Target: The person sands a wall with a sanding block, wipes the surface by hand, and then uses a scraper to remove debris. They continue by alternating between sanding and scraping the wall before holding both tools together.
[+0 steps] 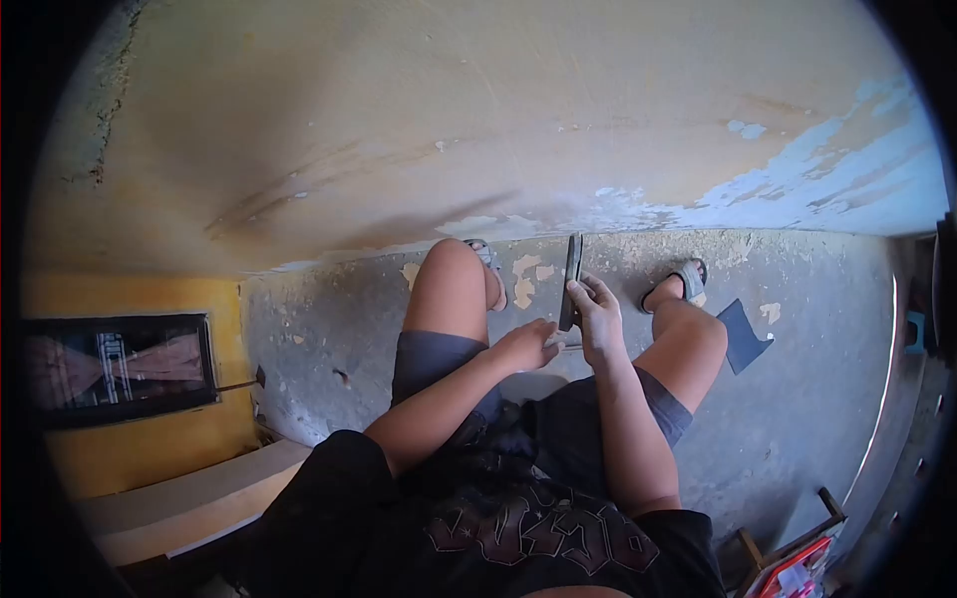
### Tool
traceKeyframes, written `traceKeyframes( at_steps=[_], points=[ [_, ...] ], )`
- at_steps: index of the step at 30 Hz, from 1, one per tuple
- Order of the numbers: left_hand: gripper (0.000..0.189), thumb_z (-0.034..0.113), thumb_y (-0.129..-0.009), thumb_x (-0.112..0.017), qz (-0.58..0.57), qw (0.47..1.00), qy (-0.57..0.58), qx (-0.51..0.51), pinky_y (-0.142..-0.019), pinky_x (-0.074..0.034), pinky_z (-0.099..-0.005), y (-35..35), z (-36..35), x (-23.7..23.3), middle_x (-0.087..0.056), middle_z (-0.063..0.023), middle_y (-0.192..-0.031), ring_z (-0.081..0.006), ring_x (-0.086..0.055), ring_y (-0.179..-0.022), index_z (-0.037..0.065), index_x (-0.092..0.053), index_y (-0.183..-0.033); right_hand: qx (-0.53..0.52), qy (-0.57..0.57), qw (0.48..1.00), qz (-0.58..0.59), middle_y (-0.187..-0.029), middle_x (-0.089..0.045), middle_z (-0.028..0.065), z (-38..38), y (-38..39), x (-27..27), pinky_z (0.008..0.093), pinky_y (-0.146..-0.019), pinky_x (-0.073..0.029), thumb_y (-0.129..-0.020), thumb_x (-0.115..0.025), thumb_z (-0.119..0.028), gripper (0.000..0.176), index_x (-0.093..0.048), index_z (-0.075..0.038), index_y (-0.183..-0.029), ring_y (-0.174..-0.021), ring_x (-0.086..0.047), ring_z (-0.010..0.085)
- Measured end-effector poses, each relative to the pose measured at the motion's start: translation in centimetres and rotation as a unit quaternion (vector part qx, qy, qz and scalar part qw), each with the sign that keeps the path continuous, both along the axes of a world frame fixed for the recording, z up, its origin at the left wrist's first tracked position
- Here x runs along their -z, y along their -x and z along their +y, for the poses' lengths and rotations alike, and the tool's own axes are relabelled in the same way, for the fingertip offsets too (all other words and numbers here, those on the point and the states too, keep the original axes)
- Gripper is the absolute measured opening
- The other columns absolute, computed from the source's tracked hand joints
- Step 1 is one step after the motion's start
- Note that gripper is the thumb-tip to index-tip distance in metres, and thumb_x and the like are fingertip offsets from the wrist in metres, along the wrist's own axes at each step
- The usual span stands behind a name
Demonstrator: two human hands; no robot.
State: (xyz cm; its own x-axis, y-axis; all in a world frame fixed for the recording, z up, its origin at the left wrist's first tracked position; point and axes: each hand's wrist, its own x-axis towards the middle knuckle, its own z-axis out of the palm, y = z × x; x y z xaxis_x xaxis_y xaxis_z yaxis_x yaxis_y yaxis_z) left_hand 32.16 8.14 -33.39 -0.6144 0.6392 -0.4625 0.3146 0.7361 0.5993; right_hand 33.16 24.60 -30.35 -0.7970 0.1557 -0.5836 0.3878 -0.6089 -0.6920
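Note:
My right hand (600, 321) grips a narrow, dark grey sanding block (572, 269), held nearly upright in front of my knees with the thumb and fingers around its lower half. My left hand (526, 347) is just left of the block's lower end, its fingers loosely bent and slightly apart, pointing toward it. A dark grey sheet of sandpaper (744, 336) with a torn edge lies on the floor beyond my right knee.
Ahead stands a yellowish wall (429, 110) with bluish-white bare patches low on the right. The grey concrete floor (329, 349) carries paint flakes. A yellow cabinet (254, 344) with a dark-framed window is at left, a low ledge (199, 488) below it. Bottom right, a red-edged item (797, 570) sits near a wooden frame.

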Motion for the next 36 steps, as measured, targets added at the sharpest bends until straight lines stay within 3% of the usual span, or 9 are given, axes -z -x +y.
traceKeyframes(
  at_steps=[3, 5, 15, 19, 23, 25, 29, 32, 36],
  points=[
    [0.041, 0.028, -0.089, -0.062, -0.044, 0.999, 0.019, 0.005, -0.088, -0.048, -0.0468, -0.1, -0.1, 0.2, -0.060, -0.0224, -0.112, -0.0403, -0.059, -0.106, 0.003, -0.053, -0.120, -0.017, -0.035, 0.999, -0.009, -0.092, -0.062, 0.0042, -0.9, -0.1, -0.6, 0.0233, -0.064, -0.045, -0.093, -0.064, -0.016, 0.043, -0.050, 0.004, -0.129, -0.076, -0.056, 0.0083],
    [0.040, 0.035, -0.091, -0.057, 0.000, 0.997, -0.068, 0.025, -0.085, -0.049, -0.0473, -1.0, -0.8, 2.9, -0.060, -0.0228, -0.105, -0.0412, -0.060, -0.096, 0.000, -0.057, -0.110, -0.024, -0.045, 0.999, -0.003, -0.090, -0.062, 0.0042, -0.9, -0.1, -1.3, 0.0231, -0.064, -0.045, -0.093, -0.064, -0.016, 0.044, -0.050, 0.005, -0.129, -0.075, -0.056, 0.0083],
    [0.038, 0.035, -0.091, -0.055, -0.034, 0.996, 0.069, 0.054, -0.086, -0.049, -0.0475, -0.6, 0.4, 1.3, -0.062, -0.0221, -0.112, -0.0412, -0.061, -0.100, 0.004, -0.061, -0.111, -0.017, 0.006, 1.000, -0.022, -0.086, -0.058, 0.0026, -0.7, -0.3, -0.1, 0.0242, -0.057, -0.045, -0.095, -0.061, -0.020, 0.039, -0.051, 0.003, -0.125, -0.066, -0.053, 0.0085],
    [0.036, 0.034, -0.090, -0.054, -0.124, 0.990, 0.061, 0.035, -0.087, -0.050, -0.0475, -0.5, 1.2, 2.4, -0.064, -0.0217, -0.112, -0.0410, -0.062, -0.100, 0.007, -0.061, -0.114, -0.012, 0.009, 0.999, -0.030, -0.087, -0.057, 0.0046, -0.4, -0.5, -1.0, 0.0248, -0.065, -0.045, -0.091, -0.068, -0.022, 0.047, -0.053, 0.002, -0.128, -0.075, -0.054, 0.0100],
    [0.034, 0.029, -0.088, -0.056, -0.151, 0.988, 0.017, 0.030, -0.086, -0.049, -0.0473, 0.7, 2.0, 1.1, -0.066, -0.0220, -0.107, -0.0408, -0.062, -0.102, 0.007, -0.061, -0.113, -0.008, 0.039, 0.998, -0.049, -0.086, -0.056, 0.0038, 0.6, -0.5, -1.9, 0.0248, -0.066, -0.045, -0.090, -0.069, -0.021, 0.048, -0.051, 0.001, -0.130, -0.076, -0.054, 0.0099],
    [0.033, 0.027, -0.086, -0.056, -0.164, 0.986, 0.029, -0.021, -0.087, -0.049, -0.0472, 0.6, 1.7, 2.0, -0.066, -0.0224, -0.107, -0.0415, -0.061, -0.102, 0.007, -0.061, -0.112, -0.002, 0.041, 0.998, -0.051, -0.086, -0.056, 0.0037, 0.7, -0.6, -1.6, 0.0241, -0.066, -0.045, -0.090, -0.069, -0.022, 0.048, -0.051, 0.000, -0.130, -0.076, -0.055, 0.0099],
    [0.034, 0.021, -0.086, -0.055, -0.143, 0.990, -0.015, 0.010, -0.087, -0.050, -0.0438, 0.3, 0.3, 4.9, -0.066, -0.0220, -0.107, -0.0384, -0.062, -0.102, 0.005, -0.058, -0.115, 0.008, 0.069, 0.996, -0.056, -0.088, -0.057, 0.0040, 0.5, -0.5, -2.3, 0.0238, -0.066, -0.045, -0.091, -0.067, -0.018, 0.045, -0.051, 0.001, -0.129, -0.077, -0.055, 0.0099],
    [0.037, 0.009, -0.083, -0.056, -0.199, 0.966, -0.153, -0.066, -0.087, -0.049, -0.0364, 0.9, 2.8, 1.0, -0.061, -0.0178, -0.111, -0.0300, -0.061, -0.105, 0.000, -0.050, -0.119, 0.009, 0.084, 0.995, -0.047, -0.088, -0.058, 0.0035, 0.2, -0.6, -2.9, 0.0236, -0.066, -0.044, -0.092, -0.066, -0.016, 0.043, -0.050, 0.001, -0.129, -0.076, -0.054, 0.0093],
    [0.042, 0.010, -0.084, -0.058, -0.208, 0.968, -0.137, -0.036, -0.091, -0.048, -0.0371, 1.6, 4.2, -0.3, -0.060, -0.0178, -0.113, -0.0288, -0.060, -0.109, -0.001, -0.047, -0.123, 0.009, 0.067, 0.996, -0.051, -0.087, -0.057, 0.0028, 0.4, -0.7, -2.7, 0.0229, -0.068, -0.044, -0.092, -0.066, -0.018, 0.043, -0.052, 0.000, -0.128, -0.077, -0.054, 0.0087]
  ],
)
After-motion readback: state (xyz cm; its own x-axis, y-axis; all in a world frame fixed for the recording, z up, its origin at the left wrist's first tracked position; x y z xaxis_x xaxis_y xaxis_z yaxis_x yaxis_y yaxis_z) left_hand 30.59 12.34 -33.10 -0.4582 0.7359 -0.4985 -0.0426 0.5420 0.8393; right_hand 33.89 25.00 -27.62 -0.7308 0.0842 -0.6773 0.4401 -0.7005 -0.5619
